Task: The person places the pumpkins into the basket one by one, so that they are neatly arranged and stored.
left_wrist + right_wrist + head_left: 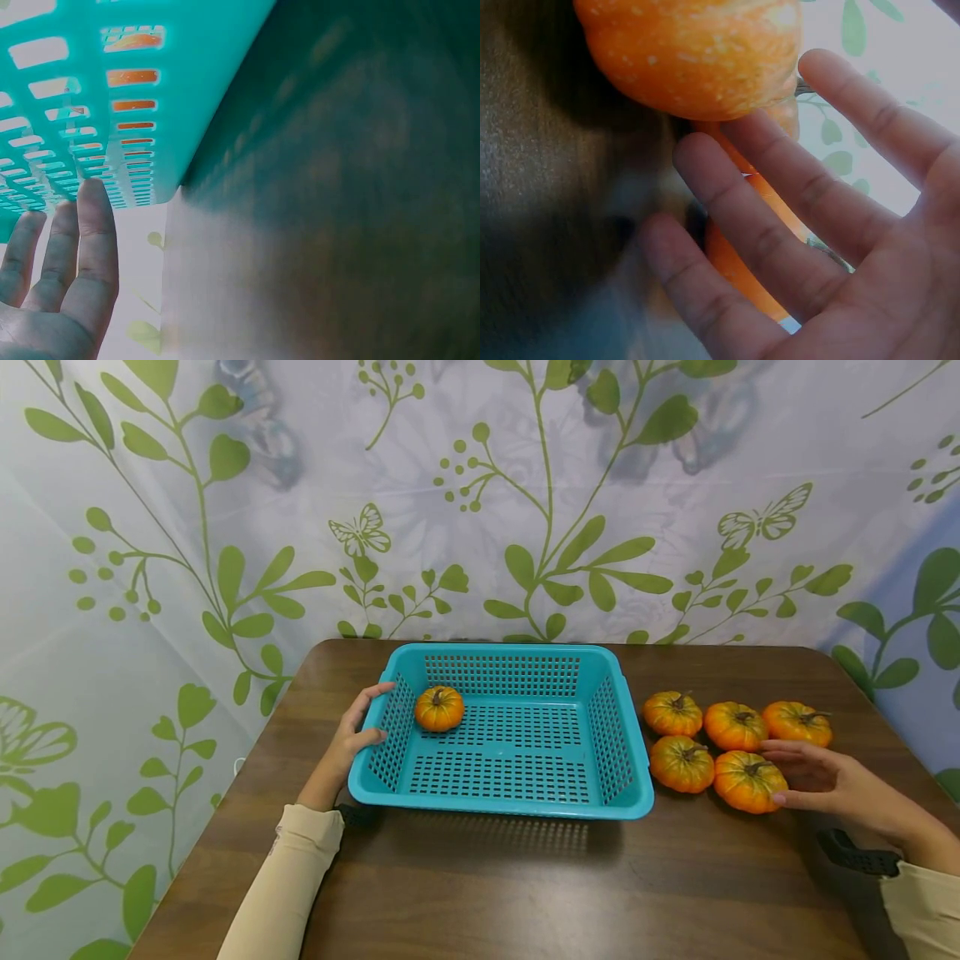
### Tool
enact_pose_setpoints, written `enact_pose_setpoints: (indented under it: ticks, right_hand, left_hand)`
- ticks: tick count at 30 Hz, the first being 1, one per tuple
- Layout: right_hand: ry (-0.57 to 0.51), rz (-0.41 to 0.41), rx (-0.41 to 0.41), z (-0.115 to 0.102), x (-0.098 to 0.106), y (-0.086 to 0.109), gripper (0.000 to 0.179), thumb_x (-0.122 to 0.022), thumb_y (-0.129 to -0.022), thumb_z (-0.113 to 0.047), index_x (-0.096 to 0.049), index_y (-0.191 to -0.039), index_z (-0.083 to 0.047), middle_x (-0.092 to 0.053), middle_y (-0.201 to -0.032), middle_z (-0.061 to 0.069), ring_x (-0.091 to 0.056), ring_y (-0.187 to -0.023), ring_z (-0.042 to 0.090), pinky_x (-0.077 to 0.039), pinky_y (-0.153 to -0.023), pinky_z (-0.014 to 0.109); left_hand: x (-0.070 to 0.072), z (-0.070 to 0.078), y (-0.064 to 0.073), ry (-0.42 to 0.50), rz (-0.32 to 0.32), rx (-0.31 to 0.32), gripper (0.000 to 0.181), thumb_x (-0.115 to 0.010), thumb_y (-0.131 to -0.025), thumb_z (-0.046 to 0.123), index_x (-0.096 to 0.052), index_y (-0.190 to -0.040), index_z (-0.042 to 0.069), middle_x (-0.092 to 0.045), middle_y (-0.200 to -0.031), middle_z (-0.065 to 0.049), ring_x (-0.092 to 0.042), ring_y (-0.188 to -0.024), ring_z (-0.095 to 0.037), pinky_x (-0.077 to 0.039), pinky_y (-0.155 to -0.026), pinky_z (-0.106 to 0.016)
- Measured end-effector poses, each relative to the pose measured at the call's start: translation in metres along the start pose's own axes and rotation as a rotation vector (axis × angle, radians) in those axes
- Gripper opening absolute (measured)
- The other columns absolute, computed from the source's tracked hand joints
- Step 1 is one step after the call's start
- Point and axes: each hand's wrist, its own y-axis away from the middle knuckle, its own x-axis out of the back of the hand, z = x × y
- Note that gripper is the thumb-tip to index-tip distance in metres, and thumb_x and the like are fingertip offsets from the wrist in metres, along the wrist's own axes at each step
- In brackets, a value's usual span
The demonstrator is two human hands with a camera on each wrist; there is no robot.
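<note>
My left hand (352, 739) is at the left end of a turquoise plastic basket (506, 806), thumb and index finger over its rim. In the left wrist view, the other fingers (94, 225) lie fairly straight against the slotted outer wall. A small orange pumpkin (439, 708) sits inside the basket at the left. My right hand (840, 781) is beside the front pumpkin (748, 782) of a group on the right, its thumb at that pumpkin's side. Spread fingers (735, 202) show in the right wrist view, not closed round the pumpkin (697, 52); whether they touch it I cannot tell.
Other pumpkins stand close together right of the basket: one at back left (672, 714), one at front left (682, 765), one at back middle (735, 727) and one at back right (797, 724). Behind the brown table (525, 893) hangs a leaf-patterned cloth (465, 527).
</note>
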Motion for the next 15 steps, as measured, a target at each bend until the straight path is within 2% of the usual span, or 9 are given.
enact_pose_setpoints:
  ticks: [10, 15]
  right_hand:
    - [0.071, -0.049, 0.012, 0.0053, -0.0025, -0.0031, 0.075, -0.078, -0.086, 0.015, -0.057, -0.153, -0.01, -0.051, -0.14, -0.04, -0.052, -0.119, -0.018, -0.049, -0.082, 0.012]
    - [0.066, -0.049, 0.063, 0.0079, -0.0052, -0.0032, 0.079, -0.08, -0.081, 0.019, -0.056, -0.153, -0.005, -0.05, -0.144, -0.039, -0.048, -0.123, -0.021, -0.044, -0.087, 0.006]
  left_hand:
    - [0.0007, 0.0003, 0.0007, -0.002, 0.0, -0.001, 0.073, -0.048, -0.085, 0.0, -0.035, -0.157, -0.008, -0.031, -0.166, -0.031, -0.041, -0.14, -0.052, -0.049, -0.099, -0.028]
    - [0.0015, 0.0008, 0.0002, -0.007, -0.005, 0.008, 0.074, -0.048, -0.085, 0.001, -0.036, -0.157, -0.008, -0.031, -0.164, -0.029, -0.04, -0.139, -0.047, -0.046, -0.102, -0.028]
